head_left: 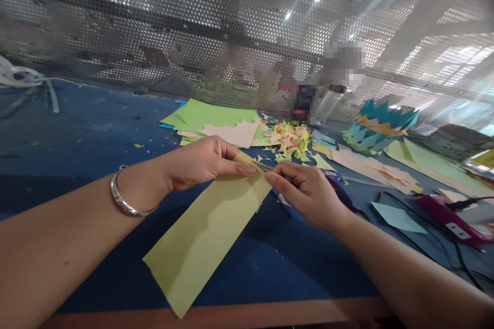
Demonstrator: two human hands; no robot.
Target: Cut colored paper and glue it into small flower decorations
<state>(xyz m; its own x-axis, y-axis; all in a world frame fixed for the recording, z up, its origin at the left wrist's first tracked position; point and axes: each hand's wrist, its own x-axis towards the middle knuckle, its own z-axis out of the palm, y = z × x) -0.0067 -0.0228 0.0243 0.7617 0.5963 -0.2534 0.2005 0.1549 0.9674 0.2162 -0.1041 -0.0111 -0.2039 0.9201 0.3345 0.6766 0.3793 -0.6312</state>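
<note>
A long strip of yellow paper slants from the middle of the view down toward the table's front edge. My left hand pinches its upper end between thumb and fingers, with a silver bangle on that wrist. Close beside it, my right hand is closed around scissors. Only a thin part of their blades shows, at the paper's upper edge; the handles are hidden in my fingers.
Behind my hands lie green paper sheets and a heap of paper scraps. A blue-and-yellow zigzag paper crown stands right of a clear bottle. Cables lead from a magenta power strip. A perforated metal screen borders the back.
</note>
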